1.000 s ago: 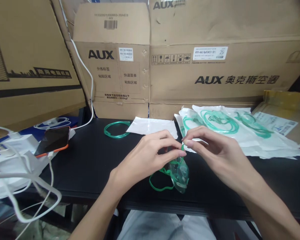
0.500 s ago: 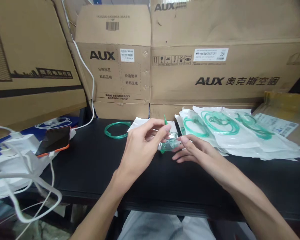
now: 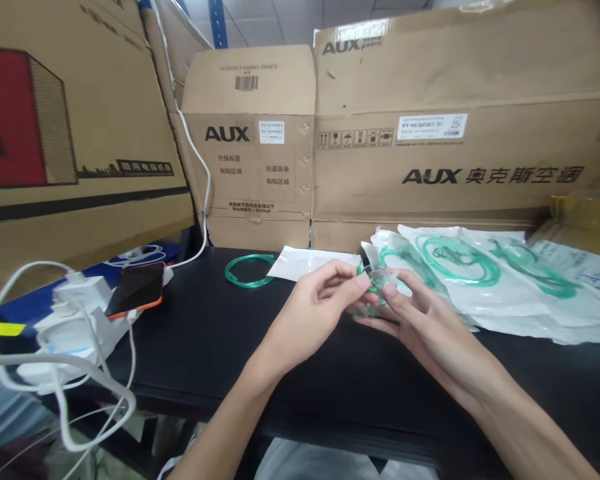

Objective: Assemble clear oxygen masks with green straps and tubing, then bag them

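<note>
A clear, green-tinted plastic oxygen mask (image 3: 377,275) is held up above the table between my two hands. My left hand (image 3: 320,300) pinches its left side with thumb and forefinger, where a small green piece shows at the fingertips. On the other side, my right hand (image 3: 425,310) has its thumb and fingers closed around the mask's right side. My fingers cover much of the mask, so its full shape is hidden. Behind my left hand lies a white paper sheet (image 3: 313,260), and a coil of green tubing (image 3: 247,283) rests to its left.
Several white-backed packs (image 3: 485,300) with green tubing lie at the right. Cardboard boxes (image 3: 455,147) stand along the back of the black table (image 3: 205,347). An orange-edged phone (image 3: 137,290), white chargers and a power strip (image 3: 75,333) with looping cables occupy the left.
My view has shifted, so the scene sits lower and further right. My right hand has closed onto the mask. The green strip that stuck up from my left fingertips now barely shows.
</note>
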`<act>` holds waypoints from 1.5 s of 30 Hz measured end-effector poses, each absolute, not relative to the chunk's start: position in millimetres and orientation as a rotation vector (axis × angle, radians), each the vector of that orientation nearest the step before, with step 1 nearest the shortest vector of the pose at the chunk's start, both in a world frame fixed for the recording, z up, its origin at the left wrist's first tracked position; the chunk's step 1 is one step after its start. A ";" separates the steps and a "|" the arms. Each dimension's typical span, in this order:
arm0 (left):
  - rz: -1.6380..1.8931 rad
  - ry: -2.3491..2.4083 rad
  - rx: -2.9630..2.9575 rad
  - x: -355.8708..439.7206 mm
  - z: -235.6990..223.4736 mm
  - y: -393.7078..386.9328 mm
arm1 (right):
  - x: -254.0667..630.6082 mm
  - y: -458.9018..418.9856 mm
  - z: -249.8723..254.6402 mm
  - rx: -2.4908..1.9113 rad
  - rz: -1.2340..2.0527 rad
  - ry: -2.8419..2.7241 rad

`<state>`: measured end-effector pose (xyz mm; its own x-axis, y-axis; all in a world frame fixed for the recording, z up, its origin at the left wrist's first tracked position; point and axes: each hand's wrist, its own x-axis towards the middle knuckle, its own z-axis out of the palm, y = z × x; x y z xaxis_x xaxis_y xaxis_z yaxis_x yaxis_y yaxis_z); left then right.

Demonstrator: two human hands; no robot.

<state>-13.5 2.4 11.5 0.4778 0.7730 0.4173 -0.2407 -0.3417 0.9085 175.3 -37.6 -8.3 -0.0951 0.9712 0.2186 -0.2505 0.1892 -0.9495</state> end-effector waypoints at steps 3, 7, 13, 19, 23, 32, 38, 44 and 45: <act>1.006 0.747 2.001 -37.4 15.4 8.5 | 184.8 -33.8 -9.6 -0.999 1.047 -1.316; 0.804 1.512 2.461 -78.7 14.5 27.8 | 198.1 -29.5 -5.1 -1.108 0.838 -1.453; 0.357 1.909 2.415 -131.2 -0.6 79.0 | 207.6 -33.6 7.6 -1.174 0.757 -1.473; 0.149 1.982 2.462 -152.6 -9.2 75.7 | 209.0 -41.2 13.0 -1.209 0.709 -1.468; 0.162 1.986 2.529 -166.0 -22.2 36.2 | 211.0 -42.7 15.1 -1.249 0.692 -1.467; 0.426 1.413 2.723 -126.0 -43.0 -31.7 | 221.9 -45.1 13.6 -1.393 0.611 -1.287; 0.449 1.151 2.874 -40.8 -33.2 -45.2 | 226.8 -49.9 20.2 -1.444 0.534 -1.312; 0.572 1.299 2.738 -31.0 -11.1 -22.1 | 229.7 -53.5 23.8 -1.421 0.598 -1.409; 0.567 1.422 2.699 -37.3 -9.6 -13.8 | 230.2 -54.3 23.8 -1.406 0.605 -1.423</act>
<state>-37.3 -13.8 -9.6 0.5134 0.8040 0.3000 0.7898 -0.5794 0.2011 230.2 -54.3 23.8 0.1812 0.9366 0.2998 0.4336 0.1975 -0.8792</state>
